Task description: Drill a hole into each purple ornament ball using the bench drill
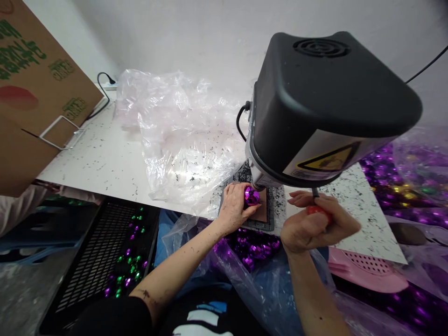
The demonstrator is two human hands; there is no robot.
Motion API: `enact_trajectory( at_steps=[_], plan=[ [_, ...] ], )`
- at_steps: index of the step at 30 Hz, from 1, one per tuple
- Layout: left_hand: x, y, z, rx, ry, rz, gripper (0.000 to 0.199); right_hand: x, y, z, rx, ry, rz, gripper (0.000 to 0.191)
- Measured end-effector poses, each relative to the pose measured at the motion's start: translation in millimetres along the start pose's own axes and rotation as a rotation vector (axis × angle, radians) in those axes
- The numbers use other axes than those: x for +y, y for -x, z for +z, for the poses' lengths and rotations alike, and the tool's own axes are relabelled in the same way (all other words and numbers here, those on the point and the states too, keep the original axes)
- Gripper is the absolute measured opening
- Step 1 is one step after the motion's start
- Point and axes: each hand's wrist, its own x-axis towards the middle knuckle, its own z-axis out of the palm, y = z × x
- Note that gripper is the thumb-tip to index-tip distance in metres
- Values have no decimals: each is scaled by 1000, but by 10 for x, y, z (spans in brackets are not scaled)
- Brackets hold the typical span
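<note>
My left hand [235, 207] is closed around the left side of a shiny purple mirrored ball [251, 196], with the thumb beneath it. The ball sits over a brown pad [261, 212] on the base of a drill press [332, 102], directly under its spindle. The big black motor housing fills the upper right and covers part of the tool end. My right hand [317, 226] is wrapped round a red knob [318, 213] on the end of the press's lever. A heap of purple mirrored balls [248, 247] lies in clear plastic on my lap.
A crumpled clear plastic sheet [185, 140] and dark shavings cover the white table [115, 163]. At left are a cardboard box [42, 93] and a black crate [94, 252] with green and purple balls. A pink perforated basket [367, 270] and bagged purple balls [385, 168] are at right.
</note>
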Motion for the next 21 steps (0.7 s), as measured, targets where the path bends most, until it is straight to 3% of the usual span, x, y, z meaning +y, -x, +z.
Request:
enact_trajectory(
  at_steps=[4, 8, 13, 16, 18, 20, 21],
  plan=[
    [-2, 20, 8, 2, -6, 11, 42, 5, 56, -72, -58, 3, 8, 23],
    [-35, 18, 41, 35, -1, 36, 43, -173, -341, -30, -57, 49, 49, 20],
    [-39, 36, 2, 104, 10, 106, 45, -209, -1057, 239, -223, 37, 425, 36],
    [-21, 302, -63, 177, 42, 202, 49, -106, -1214, 235, -345, -79, 580, 50],
    [-70, 622, -62, 91, 76, 297, 55, -44, -1188, 115, -378, -94, 617, 54],
    [-187, 981, -4, -132, 70, 361, 61, 9, -1093, -46, -341, -62, 653, 52],
    [-262, 1147, 42, -224, 42, 326, 62, 36, -1033, -122, -316, -44, 678, 49]
  ],
)
